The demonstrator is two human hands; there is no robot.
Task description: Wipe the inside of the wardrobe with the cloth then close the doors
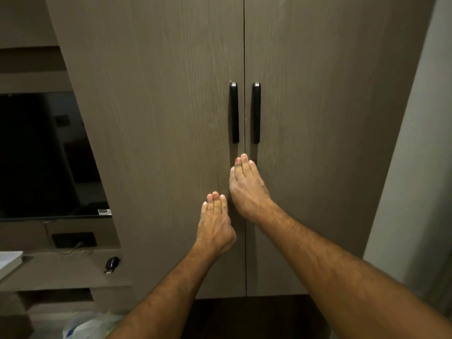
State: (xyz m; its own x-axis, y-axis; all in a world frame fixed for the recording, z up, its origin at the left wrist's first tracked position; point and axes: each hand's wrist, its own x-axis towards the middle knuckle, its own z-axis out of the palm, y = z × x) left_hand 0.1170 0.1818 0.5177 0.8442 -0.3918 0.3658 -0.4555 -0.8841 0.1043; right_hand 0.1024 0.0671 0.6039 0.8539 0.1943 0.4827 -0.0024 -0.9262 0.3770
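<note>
1. Filling most of the view, the wardrobe (171,118) stands with both doors meeting at a thin vertical seam down the middle; the left door (159,167) and right door (330,143) sit flush with each other.
2. At far left, a dark television screen (41,155) hangs beside the wardrobe, above a low shelf unit (61,272).
3. Both bare forearms reach in from the near edge toward the seam.
4. The right hand (247,189) lies flat with fingers extended and close together, its fingertips across the seam just below the handles, gripping nothing.
5. The left hand (215,223) presses flat on the left door, nearer and lower, fingers straight and together, also empty.
6. Two black vertical handles (234,112) flank the seam, untouched.
7. A small black device (112,264) rests on the shelf unit.
8. The cloth is not visible anywhere.
</note>
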